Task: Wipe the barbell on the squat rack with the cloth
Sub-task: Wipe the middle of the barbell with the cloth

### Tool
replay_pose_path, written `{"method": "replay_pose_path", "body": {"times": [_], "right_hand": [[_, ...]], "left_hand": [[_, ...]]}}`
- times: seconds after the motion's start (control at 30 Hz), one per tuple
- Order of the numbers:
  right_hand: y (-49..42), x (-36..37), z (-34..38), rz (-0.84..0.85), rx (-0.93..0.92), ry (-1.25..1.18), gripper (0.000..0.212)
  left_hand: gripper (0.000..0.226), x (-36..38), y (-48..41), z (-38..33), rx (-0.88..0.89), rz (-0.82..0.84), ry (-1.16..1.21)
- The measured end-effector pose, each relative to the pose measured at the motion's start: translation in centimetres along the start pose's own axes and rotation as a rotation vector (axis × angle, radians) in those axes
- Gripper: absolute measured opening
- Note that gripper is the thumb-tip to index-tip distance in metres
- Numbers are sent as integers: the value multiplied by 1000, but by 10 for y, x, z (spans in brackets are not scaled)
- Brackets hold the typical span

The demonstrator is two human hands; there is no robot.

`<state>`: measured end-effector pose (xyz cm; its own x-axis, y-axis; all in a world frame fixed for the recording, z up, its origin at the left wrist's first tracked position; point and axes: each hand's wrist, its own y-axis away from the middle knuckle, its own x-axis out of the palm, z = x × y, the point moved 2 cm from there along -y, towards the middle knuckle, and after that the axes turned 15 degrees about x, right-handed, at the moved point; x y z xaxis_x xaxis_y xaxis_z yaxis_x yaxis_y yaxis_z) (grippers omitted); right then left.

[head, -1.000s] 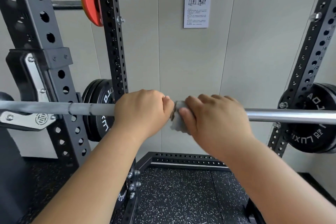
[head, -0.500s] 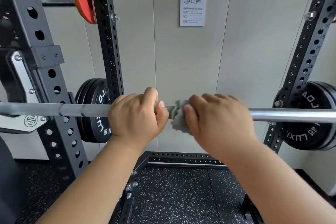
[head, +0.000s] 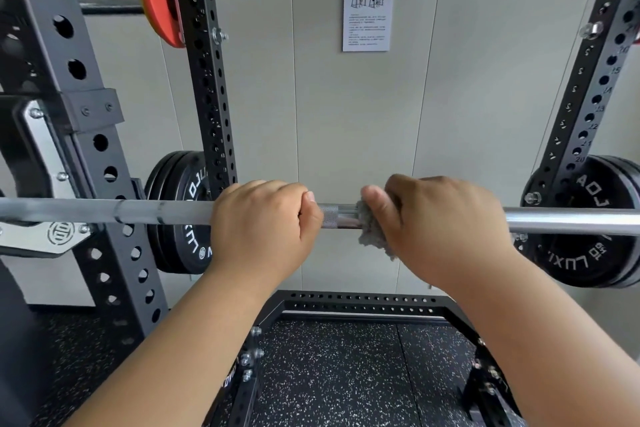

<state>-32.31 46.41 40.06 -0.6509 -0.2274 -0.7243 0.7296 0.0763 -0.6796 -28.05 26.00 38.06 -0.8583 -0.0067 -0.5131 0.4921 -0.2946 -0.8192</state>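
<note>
A silver barbell [head: 138, 211] runs level across the view, resting on the black squat rack [head: 104, 184]. My left hand [head: 266, 222] is closed around the bar left of centre. A short gap of knurled and shiny bar shows between my hands. My right hand [head: 440, 225] presses a grey cloth [head: 372, 229] wrapped around the bar just right of centre; most of the cloth is hidden under the fingers, with a crumpled end hanging below the bar.
Black weight plates sit on rack pegs behind the bar at left [head: 180, 211] and right [head: 595, 222]. A red plate [head: 157, 2] hangs high on the left. A paper notice [head: 369, 7] is on the grey wall. Speckled black flooring [head: 346, 374] lies below.
My right hand has slid the cloth to the right along the bar, opening a gap that shows bare bar between my hands. The left hand keeps its grip.
</note>
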Motion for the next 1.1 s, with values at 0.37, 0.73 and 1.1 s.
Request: {"method": "replay_pose_path", "body": {"times": [0.37, 0.73, 1.1], "right_hand": [[13, -8, -25, 25, -238, -104, 42], [24, 14, 16, -203, -273, -127, 37], [4, 6, 8, -130, -35, -22, 65]], "left_hand": [[61, -7, -28, 7, -38, 341, 34], [35, 5, -2, 3, 42, -76, -49], [41, 9, 3, 1, 17, -161, -60]]}}
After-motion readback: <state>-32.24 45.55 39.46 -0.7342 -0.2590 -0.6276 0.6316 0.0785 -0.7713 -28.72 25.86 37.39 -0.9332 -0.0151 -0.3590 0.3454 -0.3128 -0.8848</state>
